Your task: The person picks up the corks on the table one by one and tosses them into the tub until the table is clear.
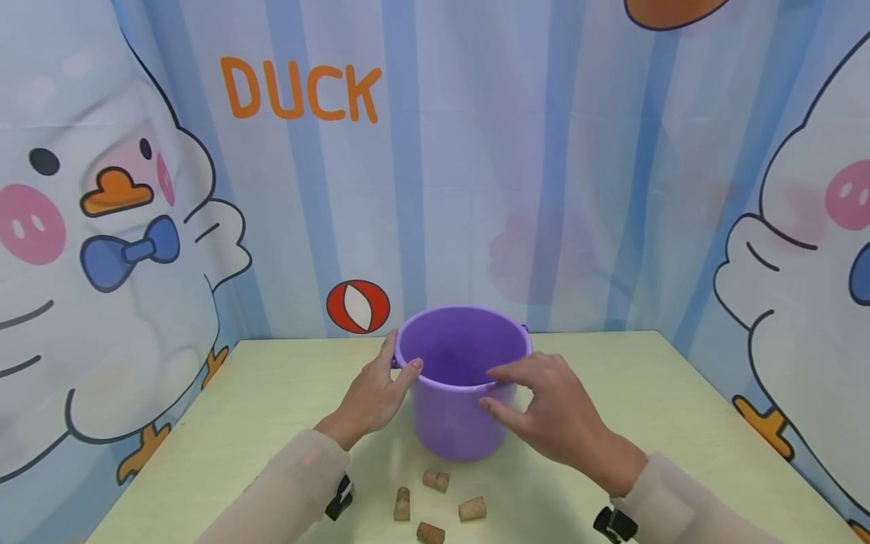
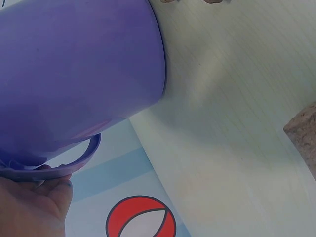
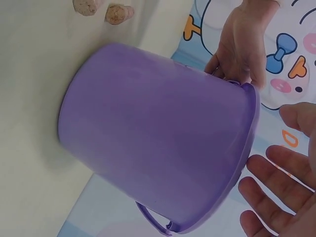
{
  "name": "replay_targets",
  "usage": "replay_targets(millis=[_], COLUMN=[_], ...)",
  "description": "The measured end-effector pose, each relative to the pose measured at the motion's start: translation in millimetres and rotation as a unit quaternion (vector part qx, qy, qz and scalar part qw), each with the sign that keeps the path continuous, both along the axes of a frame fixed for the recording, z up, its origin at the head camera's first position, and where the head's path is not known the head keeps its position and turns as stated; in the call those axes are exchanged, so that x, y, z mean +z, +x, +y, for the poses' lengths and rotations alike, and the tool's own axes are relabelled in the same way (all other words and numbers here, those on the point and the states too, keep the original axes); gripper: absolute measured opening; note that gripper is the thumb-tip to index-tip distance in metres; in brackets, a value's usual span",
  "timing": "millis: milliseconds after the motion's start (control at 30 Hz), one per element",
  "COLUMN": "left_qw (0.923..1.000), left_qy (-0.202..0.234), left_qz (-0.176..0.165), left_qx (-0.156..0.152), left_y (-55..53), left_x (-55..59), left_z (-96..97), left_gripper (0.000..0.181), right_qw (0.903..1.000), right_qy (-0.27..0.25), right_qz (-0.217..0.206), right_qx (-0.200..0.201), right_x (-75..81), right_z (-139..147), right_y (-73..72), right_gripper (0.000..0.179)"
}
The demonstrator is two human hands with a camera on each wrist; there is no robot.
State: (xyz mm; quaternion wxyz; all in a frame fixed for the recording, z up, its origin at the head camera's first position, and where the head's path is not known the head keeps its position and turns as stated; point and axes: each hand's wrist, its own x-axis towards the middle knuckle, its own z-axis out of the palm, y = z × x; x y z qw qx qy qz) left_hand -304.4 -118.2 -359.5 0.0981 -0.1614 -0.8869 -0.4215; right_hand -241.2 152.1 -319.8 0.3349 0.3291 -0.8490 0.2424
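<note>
A purple plastic bucket (image 1: 462, 423) stands upright on the table, its mouth facing up. My left hand (image 1: 374, 397) grips its left rim beside the handle mount, thumb at the edge and fingers on the outside. In the left wrist view the curved bucket handle (image 2: 74, 165) hangs down along that side, right by the fingers. My right hand (image 1: 560, 404) is at the front right of the rim with thumb and fingers spread apart. The right wrist view has its fingers (image 3: 281, 182) extended right at the rim, holding nothing.
Several wine corks lie in front of the bucket: one cork (image 1: 436, 480) closest to it, another standing cork (image 1: 402, 504), a third cork (image 1: 472, 508) to the right. The pale wooden table (image 1: 285, 408) ends at a striped duck-print curtain (image 1: 469, 189).
</note>
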Motion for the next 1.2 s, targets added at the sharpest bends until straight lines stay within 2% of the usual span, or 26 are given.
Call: replay_targets(millis=[333,767,1033,1200], left_qw=[1.0000,1.0000,1.0000,1.0000], left_qy=[-0.002,-0.006,-0.006,-0.004], left_qz=[0.000,-0.002,-0.002,0.001], left_qx=[0.002,0.006,0.006,0.004], left_y=[0.6,-0.1,-0.3,-0.6], left_x=[0.8,0.8,0.4,-0.3], left_z=[0.6,0.3,0.2,0.3], left_gripper=[0.079,0.081,0.081,0.081], right_qw=[0.9996,0.9987,0.9989,0.9985], right_qy=[0.002,0.011,0.024,0.033], right_qz=[0.027,0.040,0.002,-0.002], right_qx=[0.009,0.030,0.040,0.043], right_x=[-4.2,-11.6,-22.0,-26.5], right_z=[5,10,10,9], right_y=[4.1,7.7,9.6,10.9], right_gripper=[0.030,0.033,0.035,0.032])
